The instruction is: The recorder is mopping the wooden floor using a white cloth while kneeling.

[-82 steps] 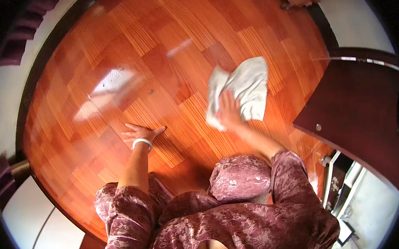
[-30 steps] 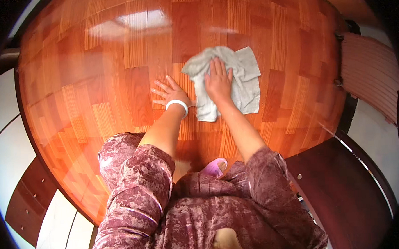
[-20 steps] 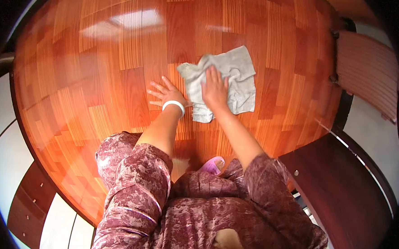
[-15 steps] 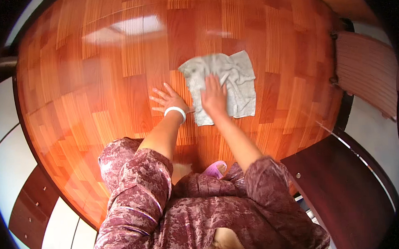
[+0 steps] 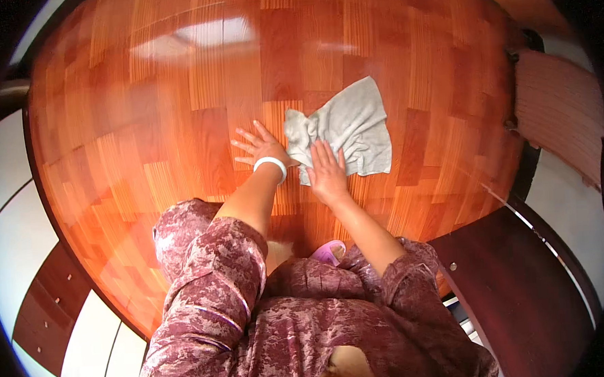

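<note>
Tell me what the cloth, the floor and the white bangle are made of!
Grey cloth: soft, matte fabric, perhaps cotton; it creases into folds.
Plank-patterned floor: wood or laminate, glossy; grain shows and light reflects off it.
White bangle: something stiff and smooth; it keeps a round shape, but plastic or stone, I can't tell.

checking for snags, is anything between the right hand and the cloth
Nothing visible: the right hand rests on the near edge of the grey cloth; the left hand is at its left side.
</note>
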`<action>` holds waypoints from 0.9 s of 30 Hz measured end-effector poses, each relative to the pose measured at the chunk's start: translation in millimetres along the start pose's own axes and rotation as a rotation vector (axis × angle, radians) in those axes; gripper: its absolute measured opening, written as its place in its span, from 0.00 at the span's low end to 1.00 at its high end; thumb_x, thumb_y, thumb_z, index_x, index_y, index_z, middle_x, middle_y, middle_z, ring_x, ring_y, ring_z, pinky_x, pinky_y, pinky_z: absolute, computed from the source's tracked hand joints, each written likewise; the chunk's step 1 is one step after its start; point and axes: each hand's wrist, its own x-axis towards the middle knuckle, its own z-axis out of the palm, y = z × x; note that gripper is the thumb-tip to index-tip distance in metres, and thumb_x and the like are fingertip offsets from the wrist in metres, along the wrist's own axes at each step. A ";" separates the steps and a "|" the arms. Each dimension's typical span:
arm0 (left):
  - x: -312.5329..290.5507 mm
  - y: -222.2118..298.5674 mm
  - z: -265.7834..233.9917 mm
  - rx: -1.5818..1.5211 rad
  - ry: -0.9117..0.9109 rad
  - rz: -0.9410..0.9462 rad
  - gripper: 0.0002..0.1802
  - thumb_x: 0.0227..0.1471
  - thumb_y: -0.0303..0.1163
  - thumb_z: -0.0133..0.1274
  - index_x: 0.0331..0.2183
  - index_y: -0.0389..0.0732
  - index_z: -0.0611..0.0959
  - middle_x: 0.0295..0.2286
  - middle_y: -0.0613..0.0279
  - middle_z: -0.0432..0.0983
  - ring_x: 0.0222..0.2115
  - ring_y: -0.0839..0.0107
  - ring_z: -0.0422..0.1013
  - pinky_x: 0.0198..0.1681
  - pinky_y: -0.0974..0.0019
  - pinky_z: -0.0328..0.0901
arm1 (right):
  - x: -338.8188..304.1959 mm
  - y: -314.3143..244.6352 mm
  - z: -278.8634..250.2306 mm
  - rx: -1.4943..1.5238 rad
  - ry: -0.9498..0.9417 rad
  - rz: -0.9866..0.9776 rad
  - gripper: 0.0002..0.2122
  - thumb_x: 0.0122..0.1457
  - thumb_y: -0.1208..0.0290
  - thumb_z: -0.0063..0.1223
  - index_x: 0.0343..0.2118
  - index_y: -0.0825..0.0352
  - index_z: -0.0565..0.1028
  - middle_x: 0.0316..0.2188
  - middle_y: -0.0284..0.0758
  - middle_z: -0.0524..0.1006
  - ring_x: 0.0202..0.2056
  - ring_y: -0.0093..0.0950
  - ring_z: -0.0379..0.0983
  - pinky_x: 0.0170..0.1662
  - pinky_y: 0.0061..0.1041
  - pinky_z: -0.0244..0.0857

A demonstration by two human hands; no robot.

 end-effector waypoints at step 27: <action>1.1 10.3 9.2 0.096 0.054 -0.022 0.92 0.18 0.69 0.73 0.66 0.45 0.25 0.65 0.36 0.16 0.66 0.34 0.21 0.62 0.26 0.40 | 20.5 247.5 -20.9 0.123 0.480 1.200 0.39 0.52 0.39 0.52 0.52 0.75 0.71 0.52 0.50 0.73 0.56 0.48 0.66 0.57 0.46 0.59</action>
